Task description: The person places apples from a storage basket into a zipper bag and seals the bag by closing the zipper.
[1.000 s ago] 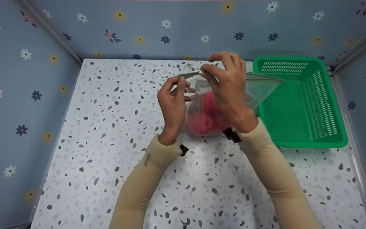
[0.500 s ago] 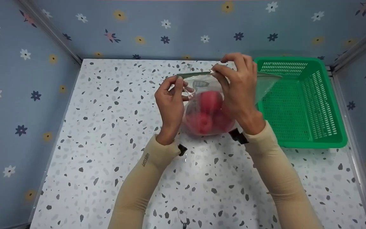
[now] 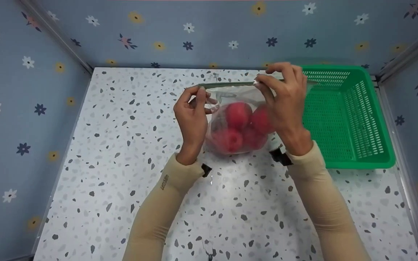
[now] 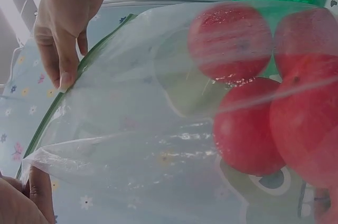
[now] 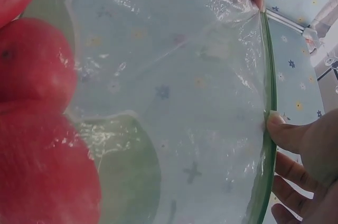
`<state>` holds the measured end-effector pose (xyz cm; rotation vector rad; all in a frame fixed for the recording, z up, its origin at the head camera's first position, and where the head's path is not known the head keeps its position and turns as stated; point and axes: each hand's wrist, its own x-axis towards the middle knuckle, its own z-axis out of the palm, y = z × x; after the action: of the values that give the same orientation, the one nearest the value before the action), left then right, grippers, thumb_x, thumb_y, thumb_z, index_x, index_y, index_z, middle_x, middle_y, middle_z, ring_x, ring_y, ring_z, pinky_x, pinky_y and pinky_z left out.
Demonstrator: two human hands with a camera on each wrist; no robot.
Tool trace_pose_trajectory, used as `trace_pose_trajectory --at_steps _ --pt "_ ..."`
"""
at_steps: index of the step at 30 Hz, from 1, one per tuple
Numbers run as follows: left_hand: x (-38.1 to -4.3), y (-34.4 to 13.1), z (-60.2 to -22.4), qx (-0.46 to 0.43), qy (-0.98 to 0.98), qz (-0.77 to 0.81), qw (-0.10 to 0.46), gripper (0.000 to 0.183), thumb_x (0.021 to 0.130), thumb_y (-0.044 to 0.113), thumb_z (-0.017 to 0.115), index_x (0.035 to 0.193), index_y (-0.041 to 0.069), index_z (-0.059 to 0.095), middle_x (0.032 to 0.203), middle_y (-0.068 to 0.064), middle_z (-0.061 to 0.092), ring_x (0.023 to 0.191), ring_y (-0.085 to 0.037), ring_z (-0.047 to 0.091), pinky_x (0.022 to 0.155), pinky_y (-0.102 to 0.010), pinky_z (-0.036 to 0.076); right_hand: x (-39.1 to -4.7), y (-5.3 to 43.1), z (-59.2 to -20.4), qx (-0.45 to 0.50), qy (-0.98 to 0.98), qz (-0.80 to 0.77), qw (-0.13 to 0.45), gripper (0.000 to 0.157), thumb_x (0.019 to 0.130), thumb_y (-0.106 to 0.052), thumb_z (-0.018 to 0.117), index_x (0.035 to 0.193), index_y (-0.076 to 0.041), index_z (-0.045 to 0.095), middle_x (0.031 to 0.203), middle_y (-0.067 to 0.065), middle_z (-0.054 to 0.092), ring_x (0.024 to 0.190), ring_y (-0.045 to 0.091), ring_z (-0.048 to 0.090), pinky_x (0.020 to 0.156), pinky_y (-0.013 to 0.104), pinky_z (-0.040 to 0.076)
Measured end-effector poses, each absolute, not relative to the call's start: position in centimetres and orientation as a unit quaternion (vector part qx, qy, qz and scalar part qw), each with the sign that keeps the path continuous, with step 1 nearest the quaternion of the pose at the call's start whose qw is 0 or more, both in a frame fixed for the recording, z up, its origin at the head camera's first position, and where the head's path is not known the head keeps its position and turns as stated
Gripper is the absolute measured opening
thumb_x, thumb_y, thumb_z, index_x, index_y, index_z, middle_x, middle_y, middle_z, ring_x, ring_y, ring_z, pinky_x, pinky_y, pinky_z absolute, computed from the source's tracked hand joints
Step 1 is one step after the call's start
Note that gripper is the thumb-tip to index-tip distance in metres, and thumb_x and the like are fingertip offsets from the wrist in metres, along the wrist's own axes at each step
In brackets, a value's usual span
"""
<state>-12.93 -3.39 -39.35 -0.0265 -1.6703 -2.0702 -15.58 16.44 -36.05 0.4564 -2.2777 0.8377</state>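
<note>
A clear zip-lock bag point(image 3: 227, 95) with a green zip strip point(image 5: 269, 71) stands on the speckled table, its mouth facing the back wall. Inside it are several red apples point(image 3: 238, 115), also plain through the film in the left wrist view point(image 4: 229, 42). My left hand point(image 3: 193, 121) pinches the bag's left top corner between thumb and fingers. Farther right along the mouth, my right hand point(image 3: 287, 103) pinches the zip strip between thumb and forefinger, its other fingers loosely bent. The right hand hides part of the bag's right side.
A green plastic basket point(image 3: 357, 165) stands at the right back of the table point(image 3: 96, 174), close behind the right hand and bag. Flower-patterned walls point(image 3: 209, 36) close off the back and both sides.
My right hand has slid to the right along the zip strip, uncovering more of the apples. My left hand has stayed at its corner, shifting slightly left.
</note>
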Motion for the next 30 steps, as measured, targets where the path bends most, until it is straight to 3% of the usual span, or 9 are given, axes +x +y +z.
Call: trace_pose_trajectory --at_steps 30 --pt "-13.2 -4.1 -39.4 -0.014 -0.594 -0.769 0.236 0.014 0.107 -0.001 0.057 0.105 -0.008 0.069 0.091 -0.009 0.065 0.072 -0.015 0.072 0.064 -0.033 0.067 -15.2 21.8 -36.0 0.133 -0.877 0.325 0.328 0.02 0.1 -0.02 0.072 0.1 -0.003 0.083 0.113 0.017 0.065 0.11 0.042 0.05 0.105 0.055 0.039"
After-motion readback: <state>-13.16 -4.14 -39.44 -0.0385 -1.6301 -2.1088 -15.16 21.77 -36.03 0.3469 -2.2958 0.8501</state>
